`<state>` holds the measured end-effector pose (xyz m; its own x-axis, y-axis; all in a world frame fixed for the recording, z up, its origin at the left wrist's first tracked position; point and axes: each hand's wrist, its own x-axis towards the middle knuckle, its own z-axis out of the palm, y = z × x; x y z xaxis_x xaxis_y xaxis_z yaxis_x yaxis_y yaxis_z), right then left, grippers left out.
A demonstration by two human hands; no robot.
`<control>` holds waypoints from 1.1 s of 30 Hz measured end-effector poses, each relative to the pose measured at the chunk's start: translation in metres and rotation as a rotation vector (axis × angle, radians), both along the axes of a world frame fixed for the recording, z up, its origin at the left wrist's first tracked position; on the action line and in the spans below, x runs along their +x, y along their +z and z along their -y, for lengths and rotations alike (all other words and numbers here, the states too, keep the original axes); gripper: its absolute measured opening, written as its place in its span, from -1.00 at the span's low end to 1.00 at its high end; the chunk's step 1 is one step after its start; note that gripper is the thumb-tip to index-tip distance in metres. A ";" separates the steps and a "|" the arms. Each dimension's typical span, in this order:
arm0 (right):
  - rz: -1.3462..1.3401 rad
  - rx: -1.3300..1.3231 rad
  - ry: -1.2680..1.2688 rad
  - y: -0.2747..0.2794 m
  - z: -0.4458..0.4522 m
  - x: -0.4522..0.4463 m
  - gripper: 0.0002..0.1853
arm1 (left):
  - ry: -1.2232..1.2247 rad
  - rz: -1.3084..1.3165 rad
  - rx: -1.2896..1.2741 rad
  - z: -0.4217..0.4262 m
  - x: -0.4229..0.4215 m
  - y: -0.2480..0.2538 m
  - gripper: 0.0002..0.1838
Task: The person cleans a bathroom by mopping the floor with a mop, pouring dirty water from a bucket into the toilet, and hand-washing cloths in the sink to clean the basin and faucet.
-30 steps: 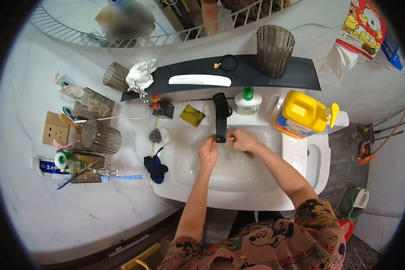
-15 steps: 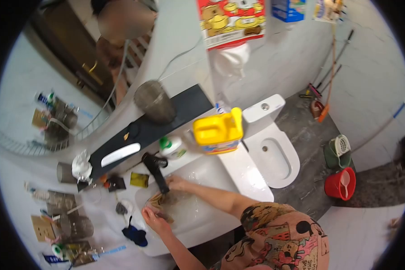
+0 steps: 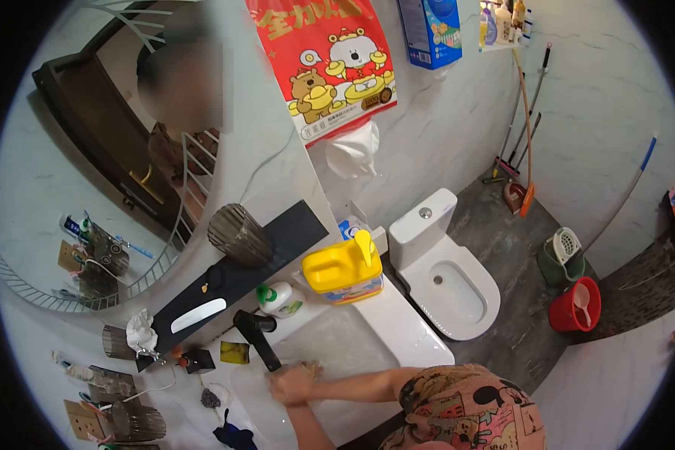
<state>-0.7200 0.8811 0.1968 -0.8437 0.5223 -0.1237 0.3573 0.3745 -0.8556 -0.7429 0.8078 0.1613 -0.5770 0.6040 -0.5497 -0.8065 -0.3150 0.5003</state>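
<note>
My right hand and my left hand are pressed together in the white sink, just below the black faucet. A bit of wet brownish cloth shows past my right hand; both hands are closed around it, and most of it is hidden. My left fingers are largely covered by my right hand. Cloudy water lies in the basin. Beside the faucet are a yellow-green sponge and a white bottle with a green cap.
A yellow jug stands on the counter's right end, near the toilet. The dark shelf holds a ribbed tumbler and a white comb. Dark blue cloth lies at the sink's left edge. A red bucket stands on the floor.
My hands, apart half a second ago with the cloth spread below the faucet, have come together around it. The camera view has shifted, so the room sits lower in the picture.
</note>
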 end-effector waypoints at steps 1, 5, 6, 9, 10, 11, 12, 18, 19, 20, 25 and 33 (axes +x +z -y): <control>0.027 0.033 0.014 0.010 -0.001 0.003 -0.70 | -0.004 0.004 0.011 -0.002 -0.001 -0.003 -0.68; -0.085 0.138 -0.083 0.003 -0.034 -0.007 -0.70 | -0.032 -0.039 0.067 0.011 -0.011 -0.013 -0.59; -0.085 0.142 -0.008 0.003 -0.019 -0.008 -0.70 | -0.036 -0.042 0.025 0.016 -0.014 -0.014 -0.59; -0.030 0.126 0.105 0.004 0.000 -0.002 -0.69 | -0.041 -0.033 -0.061 0.012 -0.007 0.006 -0.60; 0.008 0.080 0.066 0.004 -0.014 -0.004 -0.69 | -0.039 -0.031 -0.085 0.007 -0.005 0.012 -0.60; 0.041 0.026 0.032 0.005 -0.022 -0.008 -0.68 | -0.031 -0.034 -0.117 0.008 -0.006 0.018 -0.60; 0.021 0.110 0.021 0.003 -0.030 -0.012 -0.66 | -0.060 -0.092 -0.092 0.010 -0.009 0.013 -0.61; 0.054 0.284 0.166 -0.002 -0.041 0.005 -0.61 | -0.279 -0.872 -0.585 0.027 -0.043 -0.017 -0.78; -0.010 0.273 0.228 -0.004 -0.048 0.009 -0.62 | -0.338 -0.806 -0.566 0.022 -0.039 -0.006 -0.81; -0.072 0.257 0.297 -0.007 -0.057 0.014 -0.63 | -0.391 -0.735 -0.548 0.012 -0.036 0.004 -0.84; -0.142 -0.311 0.318 -0.009 -0.089 0.026 -0.57 | -0.515 -0.772 -0.784 -0.005 -0.041 0.032 -0.79; -0.041 -0.774 0.100 -0.051 -0.059 0.001 -0.72 | 0.078 -0.517 -0.163 0.033 -0.001 0.051 -0.75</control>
<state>-0.7192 0.9399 0.1459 -0.8942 0.2213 -0.3892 0.3155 -0.3055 -0.8984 -0.7437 0.7745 0.2122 -0.8364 0.4794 -0.2657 -0.4201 -0.2493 0.8725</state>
